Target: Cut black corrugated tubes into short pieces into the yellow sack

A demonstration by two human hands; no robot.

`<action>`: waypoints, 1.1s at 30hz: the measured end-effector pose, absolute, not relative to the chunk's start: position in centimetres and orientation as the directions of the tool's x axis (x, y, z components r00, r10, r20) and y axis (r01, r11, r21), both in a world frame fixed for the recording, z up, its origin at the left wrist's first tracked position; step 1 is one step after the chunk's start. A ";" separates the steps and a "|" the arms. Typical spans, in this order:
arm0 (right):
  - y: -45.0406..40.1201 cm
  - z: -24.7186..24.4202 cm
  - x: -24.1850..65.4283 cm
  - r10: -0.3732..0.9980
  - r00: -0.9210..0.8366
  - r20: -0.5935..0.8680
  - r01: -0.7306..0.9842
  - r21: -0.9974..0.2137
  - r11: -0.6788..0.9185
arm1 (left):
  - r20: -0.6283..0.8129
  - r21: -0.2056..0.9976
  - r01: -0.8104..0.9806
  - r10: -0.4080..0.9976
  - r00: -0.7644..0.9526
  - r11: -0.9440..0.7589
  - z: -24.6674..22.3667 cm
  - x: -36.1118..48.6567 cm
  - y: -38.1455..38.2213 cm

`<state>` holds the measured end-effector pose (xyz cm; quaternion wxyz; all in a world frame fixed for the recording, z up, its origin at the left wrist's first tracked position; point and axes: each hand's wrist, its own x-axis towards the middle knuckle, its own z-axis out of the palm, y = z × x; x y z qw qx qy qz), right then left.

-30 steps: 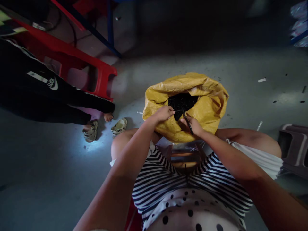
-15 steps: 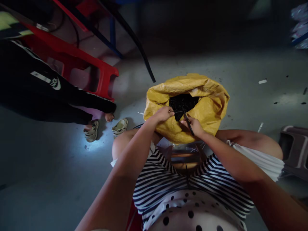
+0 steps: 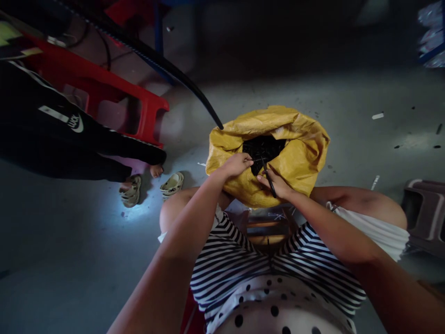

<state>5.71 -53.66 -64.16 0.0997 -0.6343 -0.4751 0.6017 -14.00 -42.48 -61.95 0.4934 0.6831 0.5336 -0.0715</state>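
Observation:
A yellow sack (image 3: 299, 160) with a rolled-down rim stands between my knees, its opening showing many small black pieces (image 3: 266, 147). Over the left part of the opening, my left hand (image 3: 238, 164) pinches a thin dark piece. My right hand (image 3: 276, 183), at the near rim, is closed around a black-handled cutting tool that looks like scissors (image 3: 268, 178). The tool's tips point into the opening, close to the fingers of my left hand. A long black strip (image 3: 194, 88) hangs from the upper left, its end at the sack's far left rim.
At the left a person in black trousers (image 3: 104, 144) stands beside a red plastic stool (image 3: 148, 111). Clog shoes (image 3: 172, 182) lie on the floor. A grey-brown stool (image 3: 426, 211) is at the right. White scraps (image 3: 378, 115) lie on the floor.
The long black strip has swung in and dropped lower, its end now at the sack's rim. The tool in my right hand has tilted slightly and shifted. The whole view has moved a little.

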 end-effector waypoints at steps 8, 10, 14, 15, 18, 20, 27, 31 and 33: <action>-53.8 -64.6 5.6 0.785 -0.145 -0.602 0.511 -0.725 -0.462 | -0.655 0.622 0.774 0.621 0.431 0.118 -62.7 -14.1 -42.7; -53.9 -64.8 5.7 0.804 -0.157 -0.573 0.505 -0.747 -0.433 | -0.662 0.628 0.764 0.616 0.427 0.145 -62.8 -14.2 -42.7; -54.1 -65.4 5.8 0.825 -0.176 -0.537 0.482 -0.778 -0.403 | -0.659 0.596 0.795 0.632 0.407 0.109 -62.6 -14.3 -42.5; -54.1 -65.6 5.9 0.828 -0.176 -0.532 0.486 -0.779 -0.397 | -0.658 0.587 0.804 0.637 0.403 0.097 -62.5 -14.3 -42.5; -54.2 -65.9 5.9 0.846 -0.172 -0.505 0.499 -0.785 -0.367 | -0.655 0.570 0.818 0.643 0.397 0.075 -62.4 -14.4 -42.5; -54.3 -66.0 5.9 0.858 -0.159 -0.488 0.492 -0.793 -0.360 | -0.657 0.563 0.824 0.641 0.396 0.069 -62.6 -14.4 -42.5; -54.4 -65.5 6.0 0.799 -0.127 -0.588 0.492 -0.737 -0.464 | -0.625 0.562 0.816 0.716 0.311 0.136 -63.1 -14.6 -42.3; -54.4 -65.4 5.9 0.754 -0.197 -0.626 0.492 -0.729 -0.476 | -0.608 0.582 0.808 0.711 0.353 0.096 -62.6 -14.3 -42.2; -54.3 -65.3 5.9 0.737 -0.219 -0.640 0.493 -0.724 -0.482 | -0.609 0.591 0.804 0.689 0.392 0.065 -62.3 -14.1 -42.2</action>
